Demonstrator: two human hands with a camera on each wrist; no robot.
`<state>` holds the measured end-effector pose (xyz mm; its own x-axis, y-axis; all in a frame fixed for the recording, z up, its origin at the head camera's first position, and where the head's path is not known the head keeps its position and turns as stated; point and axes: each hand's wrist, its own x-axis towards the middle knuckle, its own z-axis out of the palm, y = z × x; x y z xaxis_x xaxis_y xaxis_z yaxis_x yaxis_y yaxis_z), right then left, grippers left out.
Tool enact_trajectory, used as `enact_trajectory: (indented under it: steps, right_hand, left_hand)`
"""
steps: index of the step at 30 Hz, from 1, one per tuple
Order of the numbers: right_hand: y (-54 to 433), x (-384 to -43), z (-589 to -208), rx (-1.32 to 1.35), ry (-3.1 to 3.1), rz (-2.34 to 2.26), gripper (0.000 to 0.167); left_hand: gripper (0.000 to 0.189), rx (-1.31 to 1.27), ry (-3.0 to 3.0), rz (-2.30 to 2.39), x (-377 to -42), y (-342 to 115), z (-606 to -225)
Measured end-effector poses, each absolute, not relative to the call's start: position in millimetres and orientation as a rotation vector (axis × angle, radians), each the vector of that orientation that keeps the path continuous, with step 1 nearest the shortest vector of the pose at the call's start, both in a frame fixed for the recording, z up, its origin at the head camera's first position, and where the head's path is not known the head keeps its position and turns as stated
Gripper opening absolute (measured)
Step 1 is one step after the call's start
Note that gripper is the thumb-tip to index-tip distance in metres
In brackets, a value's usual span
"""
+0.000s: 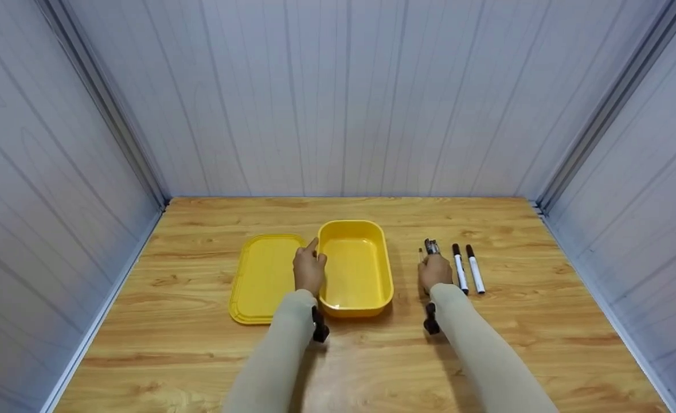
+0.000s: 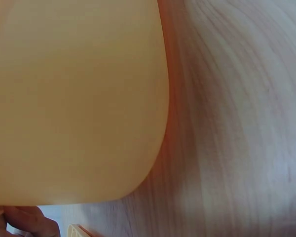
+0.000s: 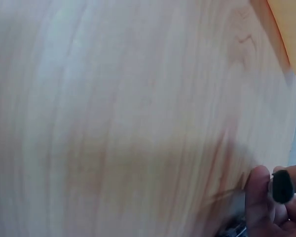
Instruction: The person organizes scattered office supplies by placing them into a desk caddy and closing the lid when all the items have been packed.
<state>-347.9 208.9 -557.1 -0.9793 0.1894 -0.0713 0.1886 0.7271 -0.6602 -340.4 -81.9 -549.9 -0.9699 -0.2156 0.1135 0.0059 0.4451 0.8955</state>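
Note:
A yellow open-topped box (image 1: pixel 354 312) stands mid-table; its outer wall (image 2: pixel 84 113) fills much of the left wrist view. My left hand (image 1: pixel 309 269) holds the box's left rim, thumb toward the inside. Left of it, partly hidden by that hand and sleeve, lies the flat yellow lid (image 1: pixel 263 281). My right hand (image 1: pixel 435 272), right of the box, pinches a marker whose dark end (image 3: pixel 283 186) shows between thumb and fingers; most of it is hidden. Just beyond these fingers is a black-and-silver object (image 1: pixel 431 246). To its right lie two white markers with black caps (image 1: pixel 459 268).
Pale panelled walls (image 1: pixel 343 103) enclose the wooden table (image 1: pixel 372 367) at the back and both sides. A dark wrist device (image 1: pixel 319 326) sits on the left forearm, another (image 1: pixel 431 319) on the right.

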Motion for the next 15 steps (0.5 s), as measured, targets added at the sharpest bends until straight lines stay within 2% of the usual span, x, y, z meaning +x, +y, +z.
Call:
enact_trajectory:
  steps: [6,12,15]
  right_hand:
    - [209.4,-345.5,-556.7,-0.328,-2.924,1.146,0.037]
    - [209.0,-342.2,-555.0,-0.339,-2.909,1.181,0.026]
    - [208.1,-341.3,-556.5,-0.343,-2.904,1.206,0.027]
  left_hand:
    - [0.046,0.173,-2.470,-1.544,-340.1,-82.7,-550.4]
    - [0.045,0.209,-2.446,-1.590,-339.5,-83.7,-546.7]
    - [0.043,0.211,-2.432,-1.616,-339.8,-85.9,-545.6]
